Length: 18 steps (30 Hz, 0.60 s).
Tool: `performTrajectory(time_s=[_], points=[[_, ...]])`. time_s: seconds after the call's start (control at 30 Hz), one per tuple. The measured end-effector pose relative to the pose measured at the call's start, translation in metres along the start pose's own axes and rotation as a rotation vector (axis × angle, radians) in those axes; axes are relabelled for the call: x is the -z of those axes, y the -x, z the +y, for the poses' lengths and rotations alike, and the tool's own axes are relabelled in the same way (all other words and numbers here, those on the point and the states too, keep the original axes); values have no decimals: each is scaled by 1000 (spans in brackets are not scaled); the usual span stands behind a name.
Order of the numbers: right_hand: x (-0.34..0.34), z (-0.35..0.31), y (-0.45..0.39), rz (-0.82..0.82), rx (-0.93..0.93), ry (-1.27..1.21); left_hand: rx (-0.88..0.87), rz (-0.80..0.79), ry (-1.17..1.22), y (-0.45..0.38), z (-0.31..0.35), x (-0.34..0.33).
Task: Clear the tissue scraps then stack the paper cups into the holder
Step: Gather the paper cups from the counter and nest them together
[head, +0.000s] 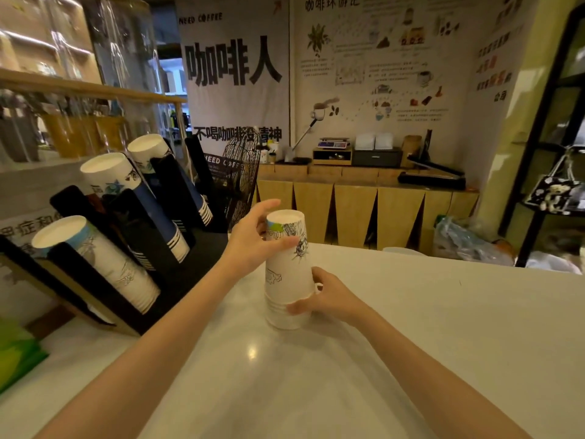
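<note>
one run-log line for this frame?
stage: stacking | left hand: grips cup stack top | right hand: steadies base | stack: inverted on counter | holder: not yet loaded

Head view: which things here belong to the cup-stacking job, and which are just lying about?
Job: stack of upside-down paper cups on the counter, left hand and right hand gripping it, black cup holder.

Lying about: green packet, wire fan, scale, plastic bag.

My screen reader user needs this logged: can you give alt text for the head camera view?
Two bare hands hold an upside-down stack of white printed paper cups standing on a pale countertop: the left hand grips the top cup, the right hand steadies the base. At left, a black slotted cup holder already carries three tilted cup stacks.
</note>
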State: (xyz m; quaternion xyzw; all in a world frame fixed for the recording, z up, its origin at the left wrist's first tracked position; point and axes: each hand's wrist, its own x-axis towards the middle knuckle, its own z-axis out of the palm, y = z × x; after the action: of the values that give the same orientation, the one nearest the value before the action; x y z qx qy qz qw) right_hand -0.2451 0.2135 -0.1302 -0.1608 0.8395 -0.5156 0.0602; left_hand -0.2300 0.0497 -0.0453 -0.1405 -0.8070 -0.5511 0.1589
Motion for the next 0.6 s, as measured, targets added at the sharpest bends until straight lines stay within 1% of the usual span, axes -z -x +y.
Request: performTrajectory(time_s=[0.13,0.27,0.33,0.43,0.6], points=[[-4,10,-2,-37,9,32,25,-5,-24,6,-11,-6],[-5,11,-1,-50,41,-25,37,26,13,12,-18,-12],[-8,10,0,-46,63,-66,70,39,44,17,-27,-17],[-10,12,-1,-16,90,-52,145,44,65,32,-48,-31],[-9,13,0,-6,103,-68,225,132,147,54,-75,-56]])
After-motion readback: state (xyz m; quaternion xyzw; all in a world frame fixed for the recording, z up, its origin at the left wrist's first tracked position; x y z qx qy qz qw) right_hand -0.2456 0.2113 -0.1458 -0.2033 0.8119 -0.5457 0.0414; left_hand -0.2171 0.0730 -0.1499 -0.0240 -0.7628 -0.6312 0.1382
